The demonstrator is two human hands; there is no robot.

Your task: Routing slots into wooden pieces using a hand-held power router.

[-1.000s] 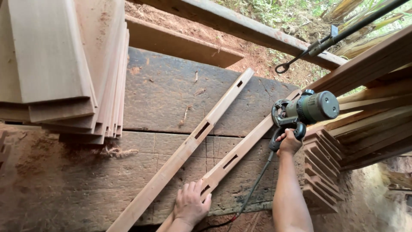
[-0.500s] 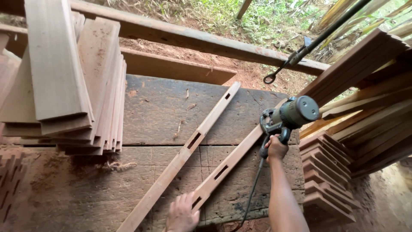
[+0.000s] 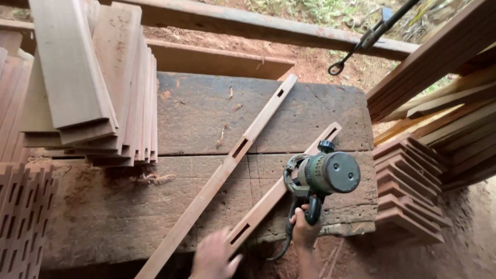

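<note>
The right hand point(image 3: 305, 230) is clenched around the handle of a green, drum-shaped electric router point(image 3: 323, 175), holding it just above the nearer long slotted wooden slat point(image 3: 274, 196), whose near end the blurred, open-fingered left hand point(image 3: 214, 256) presses on the worn plank workbench point(image 3: 206, 108).

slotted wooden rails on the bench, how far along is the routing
Done: both long slotted wooden rails, left and right, already show rectangular slots. In hand: the right hand holds the green power router on the right one; the blurred left hand steadies its near end. Left: cannot tell whether more slots are due.
</note>
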